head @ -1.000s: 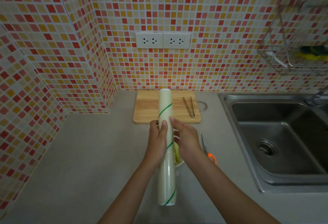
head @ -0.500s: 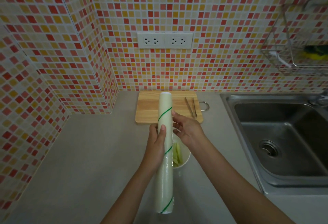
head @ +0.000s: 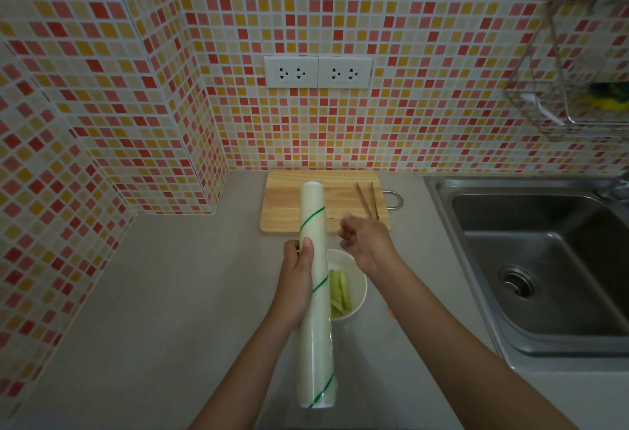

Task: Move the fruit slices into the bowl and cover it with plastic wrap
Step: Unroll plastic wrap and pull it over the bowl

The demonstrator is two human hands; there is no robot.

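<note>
My left hand (head: 295, 281) grips a long roll of plastic wrap (head: 313, 218) with a green spiral stripe, held lengthwise above the counter. The roll partly hides a white bowl (head: 361, 274) that holds pale green fruit slices (head: 338, 290). My right hand (head: 366, 240) is just right of the roll and above the bowl's far rim. Its fingertips are pinched together as if on the film's edge. The clear film itself is barely visible.
A wooden cutting board (head: 282, 206) lies against the tiled wall, with metal tongs (head: 369, 200) on its right side. A steel sink (head: 544, 259) fills the right. A wire rack (head: 578, 96) hangs above it. Grey counter (head: 170, 293) stretches to the left.
My right hand has come off the roll and moved right and away from it, fingers pinched. The bowl with the slices has come into view. My left hand keeps its grip.
</note>
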